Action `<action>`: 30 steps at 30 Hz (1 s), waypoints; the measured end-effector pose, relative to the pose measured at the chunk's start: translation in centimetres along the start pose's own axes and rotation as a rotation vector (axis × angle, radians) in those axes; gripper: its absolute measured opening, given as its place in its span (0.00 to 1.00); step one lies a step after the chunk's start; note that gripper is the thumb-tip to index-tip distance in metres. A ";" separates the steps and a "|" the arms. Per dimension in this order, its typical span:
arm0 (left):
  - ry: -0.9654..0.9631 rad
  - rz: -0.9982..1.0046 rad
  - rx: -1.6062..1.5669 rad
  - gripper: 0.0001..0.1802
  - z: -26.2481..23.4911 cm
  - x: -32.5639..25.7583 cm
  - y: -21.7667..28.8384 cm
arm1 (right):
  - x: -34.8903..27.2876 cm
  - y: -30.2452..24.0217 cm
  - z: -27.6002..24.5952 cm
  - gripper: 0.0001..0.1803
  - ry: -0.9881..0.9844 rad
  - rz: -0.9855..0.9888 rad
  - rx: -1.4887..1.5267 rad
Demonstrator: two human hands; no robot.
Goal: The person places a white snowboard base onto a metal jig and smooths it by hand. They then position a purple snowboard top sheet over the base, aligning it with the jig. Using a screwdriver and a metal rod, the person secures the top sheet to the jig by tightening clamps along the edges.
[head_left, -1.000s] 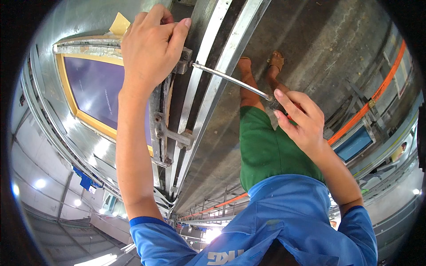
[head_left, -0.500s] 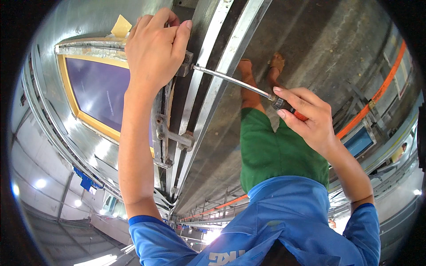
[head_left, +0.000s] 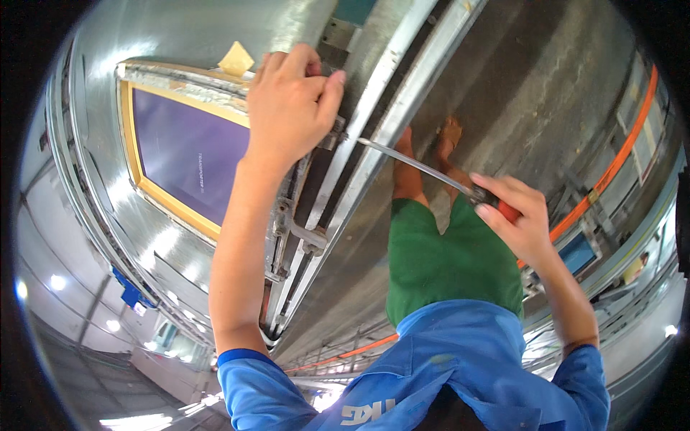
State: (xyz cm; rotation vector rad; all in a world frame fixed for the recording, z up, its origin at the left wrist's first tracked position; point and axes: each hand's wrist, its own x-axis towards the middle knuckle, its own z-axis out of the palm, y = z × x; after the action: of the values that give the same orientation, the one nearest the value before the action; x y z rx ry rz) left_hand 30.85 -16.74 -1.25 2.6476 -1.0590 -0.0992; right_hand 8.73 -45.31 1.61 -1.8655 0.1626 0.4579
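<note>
My right hand (head_left: 516, 215) grips the black and red handle of a screwdriver (head_left: 424, 168). Its long metal shaft slants up and left, and the tip shows over the metal rails, just right of a small metal clamp block (head_left: 335, 135) and apart from it. My left hand (head_left: 291, 104) lies over the corner of a yellow-edged screen frame (head_left: 183, 207) with a dark purple panel, beside that block. Its fingers are curled, the thumb bent out to the right; whatever they close on is hidden under the hand.
A metal bracket (head_left: 309, 235) juts from the frame's near right side. Two long metal rails (head_left: 402, 108) run along the table's edge. A yellow tape piece (head_left: 236, 60) sticks up behind the frame. Across the concrete floor (head_left: 532, 93) runs an orange hose-like line (head_left: 624, 156).
The screwdriver's tip has come away from the clamp block, to its right. The view has shifted, so the frame and my left hand appear farther right and lower.
</note>
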 end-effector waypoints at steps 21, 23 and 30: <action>0.613 -0.422 -0.218 0.15 -3.0 -7.5 2.9 | 41.0 -11.2 5.6 0.30 0.263 -0.881 -0.841; 0.713 -0.740 -0.090 0.22 -5.0 -15.0 -0.1 | 40.3 -11.5 5.0 0.30 0.328 -0.938 -0.996; 0.619 -1.455 0.016 0.41 -3.3 -34.8 -7.9 | 35.6 -16.1 16.5 0.36 -0.116 -0.494 -0.411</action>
State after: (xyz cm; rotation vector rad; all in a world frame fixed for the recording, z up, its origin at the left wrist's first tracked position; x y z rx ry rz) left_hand 11.37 13.30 -1.90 2.5421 1.0826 0.3968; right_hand 42.85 -20.42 -2.61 -2.1788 -0.4967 0.2634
